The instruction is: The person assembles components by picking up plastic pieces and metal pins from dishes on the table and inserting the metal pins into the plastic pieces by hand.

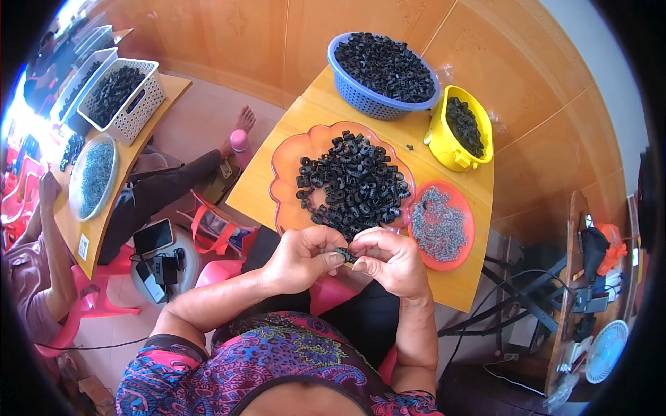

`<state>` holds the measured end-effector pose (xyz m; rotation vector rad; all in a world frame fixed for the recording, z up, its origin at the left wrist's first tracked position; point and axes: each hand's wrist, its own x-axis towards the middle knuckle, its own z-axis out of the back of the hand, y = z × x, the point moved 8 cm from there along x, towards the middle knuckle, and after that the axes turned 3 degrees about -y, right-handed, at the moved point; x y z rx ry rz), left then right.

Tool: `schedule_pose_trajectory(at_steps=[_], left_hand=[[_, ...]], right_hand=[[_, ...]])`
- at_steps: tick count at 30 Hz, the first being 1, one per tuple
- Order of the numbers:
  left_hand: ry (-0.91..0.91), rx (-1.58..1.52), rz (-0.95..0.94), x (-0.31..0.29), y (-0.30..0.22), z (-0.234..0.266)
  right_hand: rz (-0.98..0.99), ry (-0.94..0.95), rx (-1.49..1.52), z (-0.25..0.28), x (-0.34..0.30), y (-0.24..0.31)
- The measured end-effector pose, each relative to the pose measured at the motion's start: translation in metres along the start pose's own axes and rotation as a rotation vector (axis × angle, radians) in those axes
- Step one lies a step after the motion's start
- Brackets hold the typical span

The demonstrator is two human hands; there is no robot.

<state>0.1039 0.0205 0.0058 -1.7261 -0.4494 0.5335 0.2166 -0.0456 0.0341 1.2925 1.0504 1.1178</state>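
My left hand (303,259) and my right hand (390,262) meet at the near edge of an orange scalloped tray (285,154). Pinched between both sets of fingertips is a small black plastic part (342,254), mostly covered by the thumbs. Many similar black parts (354,182) are heaped in the tray just beyond my hands. Close to my right hand, a round orange-red plate (463,199) carries a pile of small silvery metal pieces (438,225), too fine to make out singly.
On my wooden table (277,125) stand a blue basket (368,104) and a yellow container (444,154), both filled with black parts. Leftward, another person (52,277) sits at a second table (87,243) with a white basket (142,114). A fan (607,351) is at the right.
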Motion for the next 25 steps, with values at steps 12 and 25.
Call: schedule_pose_trajectory(at_steps=[12,25], left_hand=[[-0.057,-0.03,-0.048,-0.001,0.006,-0.004],[-0.061,0.081,-0.184,0.005,-0.004,0.002]], right_hand=[[0.007,-0.019,-0.161,-0.003,0.002,-0.017],[0.082,-0.575,0.207,0.175,0.044,0.012]])
